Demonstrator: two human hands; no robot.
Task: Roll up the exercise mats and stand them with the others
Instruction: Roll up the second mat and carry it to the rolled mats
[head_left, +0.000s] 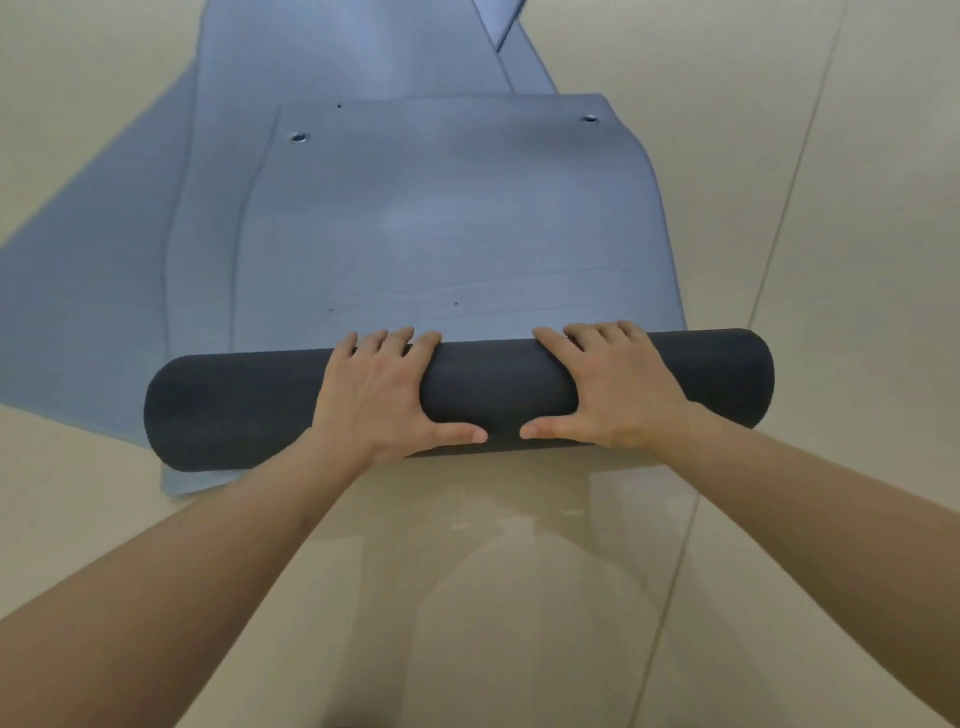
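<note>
A half-rolled blue exercise mat (457, 228) lies over other blue mats (104, 291) on glossy beige floor tiles (831, 208).
The left hand (384, 389) and right hand (613, 387) grip its dark roll, fingers curled over the top and thumbs on the near side; two metal eyelets (298, 137) mark its far end.

Glossy beige tiled floor (831, 260) on every side, laid in large tiles. Thin grey grout lines (795, 171) slanting from 1 o'clock down towards 5 o'clock. Soft, even light, with a dim blurred reflection (493, 597) in the sheen at 6 o'clock.
</note>
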